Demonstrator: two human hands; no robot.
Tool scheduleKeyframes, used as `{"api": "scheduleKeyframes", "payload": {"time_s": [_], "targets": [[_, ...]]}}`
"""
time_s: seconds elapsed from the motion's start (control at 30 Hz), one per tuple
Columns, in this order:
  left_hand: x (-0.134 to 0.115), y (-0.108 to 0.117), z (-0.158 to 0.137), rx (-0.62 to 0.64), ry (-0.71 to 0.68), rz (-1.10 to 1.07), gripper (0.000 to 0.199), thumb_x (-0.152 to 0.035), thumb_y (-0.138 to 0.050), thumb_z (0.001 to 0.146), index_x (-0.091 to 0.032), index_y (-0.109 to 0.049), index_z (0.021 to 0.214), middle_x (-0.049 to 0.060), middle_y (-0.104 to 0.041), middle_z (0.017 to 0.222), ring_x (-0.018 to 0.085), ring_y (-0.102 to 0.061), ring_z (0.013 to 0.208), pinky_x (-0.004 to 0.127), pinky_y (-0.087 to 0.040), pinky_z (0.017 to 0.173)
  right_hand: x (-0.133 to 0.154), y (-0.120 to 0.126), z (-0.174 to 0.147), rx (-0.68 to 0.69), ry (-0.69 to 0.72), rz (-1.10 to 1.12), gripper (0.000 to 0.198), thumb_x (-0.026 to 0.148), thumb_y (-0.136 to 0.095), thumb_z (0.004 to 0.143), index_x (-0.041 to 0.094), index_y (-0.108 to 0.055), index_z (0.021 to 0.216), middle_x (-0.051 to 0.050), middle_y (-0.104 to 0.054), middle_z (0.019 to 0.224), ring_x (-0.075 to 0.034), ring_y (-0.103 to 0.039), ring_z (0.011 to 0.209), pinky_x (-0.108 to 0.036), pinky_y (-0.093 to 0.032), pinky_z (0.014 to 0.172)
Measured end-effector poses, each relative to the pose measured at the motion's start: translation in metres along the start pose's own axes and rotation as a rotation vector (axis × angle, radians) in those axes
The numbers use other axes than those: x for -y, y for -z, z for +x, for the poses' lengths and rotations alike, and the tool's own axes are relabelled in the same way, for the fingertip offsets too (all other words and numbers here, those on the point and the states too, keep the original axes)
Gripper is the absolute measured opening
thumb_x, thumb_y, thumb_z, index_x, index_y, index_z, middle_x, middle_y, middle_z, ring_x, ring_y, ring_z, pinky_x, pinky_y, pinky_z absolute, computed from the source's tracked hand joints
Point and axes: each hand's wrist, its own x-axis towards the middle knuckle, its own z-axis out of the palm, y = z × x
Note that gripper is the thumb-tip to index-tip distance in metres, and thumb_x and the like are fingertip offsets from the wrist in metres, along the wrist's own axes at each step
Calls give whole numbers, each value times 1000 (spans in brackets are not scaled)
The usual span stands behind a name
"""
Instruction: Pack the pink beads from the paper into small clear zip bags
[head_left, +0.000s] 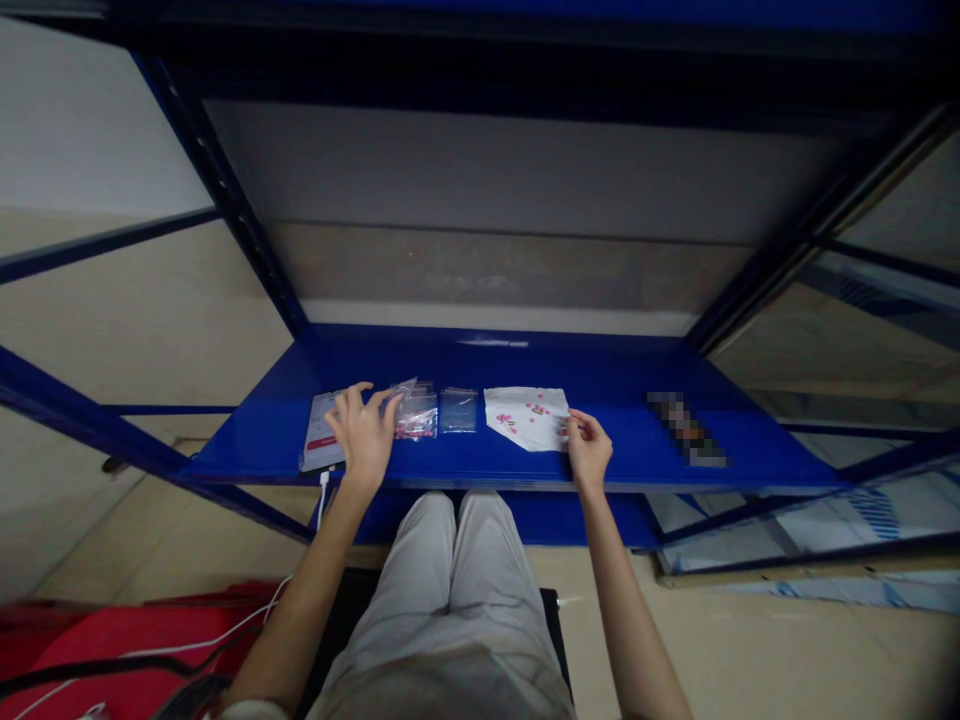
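On the blue shelf, a clear plastic zip bag (417, 414) has pink-red pills inside along its bottom. My left hand (364, 435) pinches the upper left edge of this bag between thumb and forefinger, the other fingers curled apart. Right of it lies another clear zip bag (459, 411), flat, with no pills visible in it. Beyond that is a white paper sheet (517, 400) with scattered pink pills (505, 420) and a few dark greenish pieces. At the sheet's right edge, my right hand (589, 453) is closed, fingertips gripping the paper beside a few pills.
A phone-like device (321, 432) with a lit screen and a white cable (323, 495) lies left of my left hand. On the right is a pixelated object (686, 430). Blue uprights (217, 190) and an upper shelf (480, 50) frame the space. A red surface (112, 650) is at lower left.
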Motion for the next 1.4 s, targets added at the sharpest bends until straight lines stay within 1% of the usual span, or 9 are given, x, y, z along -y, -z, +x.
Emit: {"api": "scheduleKeyframes", "payload": {"time_s": [0.17,0.37,0.5,0.6,0.73,0.9,1.17,1.3,1.4], "targets": [[-18,-22,20,159,-64,58,28,-31,-48,82,-15,-67,95,16,-57,110,33,-45,104,44,-35,82,1,-1,0,28,-8,8,38,40,-54,71,12,-66,93,-7,-67,72,-17,-61,57,-26,-46,53],[-76,-43,-2,128,-256,-101,33,-31,-40,85,-17,-66,100,14,-54,122,32,-43,114,46,-34,90,5,-1,-1,30,-8,16,34,37,-53,71,12,-66,91,-7,-66,72,-17,-60,58,-26,-46,54],[-96,-63,-17,219,-197,-16,41,-26,-42,83,0,-60,109,26,-43,130,36,-26,129,50,-27,97,6,-1,-1,45,-2,25,33,36,-52,72,12,-66,90,-7,-66,72,-16,-59,57,-25,-46,54],[-93,-73,-19,234,-204,15,37,-24,-42,84,-2,-63,105,25,-42,132,35,-20,132,51,-23,100,5,-1,0,53,15,21,32,36,-51,73,13,-66,90,-6,-66,74,-15,-60,59,-24,-47,55],[-86,-62,-16,123,-213,-37,34,-27,-43,85,-8,-67,97,23,-46,129,36,-20,132,52,-23,100,3,-1,0,52,28,26,34,37,-51,73,12,-66,92,-6,-67,73,-15,-61,58,-24,-47,54],[-87,-26,-19,3,-273,-222,31,-32,-45,86,-18,-63,108,17,-46,131,33,-27,130,48,-30,97,17,-1,-2,26,7,112,42,44,-55,72,12,-66,97,-7,-69,77,-17,-63,61,-26,-49,57],[-83,5,-59,234,-488,-368,30,-28,-53,84,-31,-58,113,8,-50,130,22,-53,109,44,-31,95,81,1,-36,664,-243,343,41,47,-65,67,16,-69,93,-4,-71,69,-17,-65,59,-26,-50,54],[-76,8,-67,299,-521,-440,32,-23,-53,83,-32,-57,114,7,-53,126,17,-57,101,39,-34,91,90,3,-50,740,-281,396,43,37,-76,56,17,-68,93,2,-68,56,-14,-62,52,-27,-51,55],[-70,11,-66,263,-476,-483,30,-26,-55,82,-34,-59,111,6,-52,126,19,-52,108,40,-32,92,96,8,-57,782,-356,427,49,33,-78,54,17,-66,99,0,-71,64,-15,-65,57,-27,-52,59]]}}
